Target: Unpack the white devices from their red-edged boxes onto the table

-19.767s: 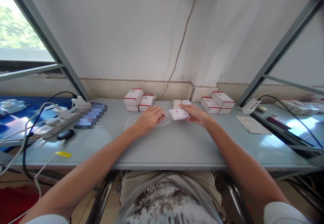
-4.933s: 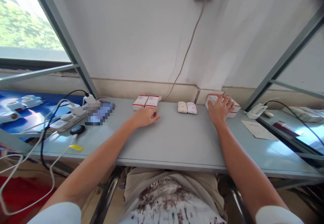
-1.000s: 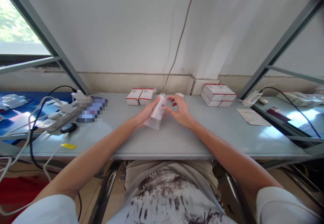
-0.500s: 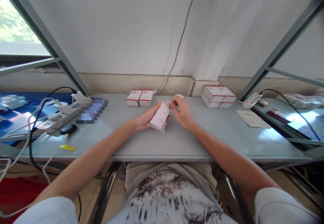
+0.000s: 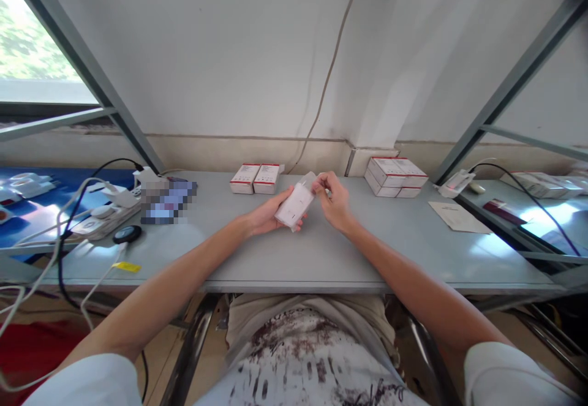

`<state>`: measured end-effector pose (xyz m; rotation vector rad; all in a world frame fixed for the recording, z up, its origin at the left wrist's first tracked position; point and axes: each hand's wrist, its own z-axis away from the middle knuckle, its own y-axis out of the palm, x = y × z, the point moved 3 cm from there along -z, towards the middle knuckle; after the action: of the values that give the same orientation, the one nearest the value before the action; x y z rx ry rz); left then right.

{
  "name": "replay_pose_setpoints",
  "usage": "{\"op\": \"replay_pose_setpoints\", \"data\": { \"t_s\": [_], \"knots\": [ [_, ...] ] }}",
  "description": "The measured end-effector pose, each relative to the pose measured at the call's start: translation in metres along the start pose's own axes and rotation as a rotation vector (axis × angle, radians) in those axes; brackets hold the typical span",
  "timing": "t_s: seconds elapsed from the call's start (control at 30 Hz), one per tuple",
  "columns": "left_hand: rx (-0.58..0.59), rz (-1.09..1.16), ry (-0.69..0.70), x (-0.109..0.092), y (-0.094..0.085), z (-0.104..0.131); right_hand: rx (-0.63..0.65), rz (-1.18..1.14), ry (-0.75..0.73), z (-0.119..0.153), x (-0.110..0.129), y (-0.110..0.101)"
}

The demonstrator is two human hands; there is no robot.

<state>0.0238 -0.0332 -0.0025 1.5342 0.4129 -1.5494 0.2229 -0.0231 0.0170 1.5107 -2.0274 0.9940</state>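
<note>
In the head view, two white boxes with red edges (image 5: 255,178) lay side by side at the far side of the bench (image 5: 321,265), left of the middle. A stack of similar boxes (image 5: 395,177) stood at the far right in two layers; two tops showed, but its full count could not be told. One pale sheet of paper (image 5: 459,217) lay right of the stack and nearer. On the left were one phone (image 5: 169,203), partly blurred, one black oval device (image 5: 127,234) and one power strip (image 5: 98,225) among cables. The right hand hid part of the bench behind it.

One white flat item (image 5: 294,207) was in a clear bag (image 5: 310,179), tilted above the middle of the bench. The left hand (image 5: 270,216) held it from below, fingers partly curled round it. The right hand (image 5: 334,201), its fingertips nearly closed, was at the bag's far right end.
</note>
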Motion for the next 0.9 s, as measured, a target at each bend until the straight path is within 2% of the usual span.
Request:
{"op": "replay_pose_setpoints", "data": {
  "t_s": [0.1,0.27,0.37,0.5,0.6,0.67,0.77,0.83,0.9],
  "knots": [
    [0.001,-0.019,0.014,-0.003,0.002,0.002,0.003,-0.013,0.019,-0.001,-0.002,0.000],
    [0.029,-0.020,0.009,-0.007,0.010,0.007,-0.092,-0.018,0.034,-0.005,-0.006,-0.004],
    [0.007,-0.023,0.069,-0.011,0.009,0.007,-0.123,-0.044,0.036,-0.008,-0.009,-0.008],
    [-0.100,-0.101,0.213,-0.014,0.000,0.002,-0.221,-0.045,0.068,-0.013,-0.013,-0.014],
    [-0.258,-0.245,0.343,-0.014,-0.011,-0.003,-0.260,-0.048,0.110,-0.013,-0.014,-0.015],
    [-0.394,-0.420,0.464,-0.014,-0.018,-0.003,-0.163,-0.079,0.170,-0.011,-0.015,-0.010],
    [-0.530,-0.816,0.719,-0.018,-0.017,0.004,0.099,-0.163,0.256,-0.006,-0.012,0.003],
    [-0.529,-1.061,0.851,-0.019,-0.010,0.011,0.221,-0.250,0.300,-0.002,-0.008,0.009],
    [-0.471,-1.208,0.895,-0.019,-0.002,0.015,0.265,-0.339,0.353,0.000,-0.006,0.012]
  ]
}}
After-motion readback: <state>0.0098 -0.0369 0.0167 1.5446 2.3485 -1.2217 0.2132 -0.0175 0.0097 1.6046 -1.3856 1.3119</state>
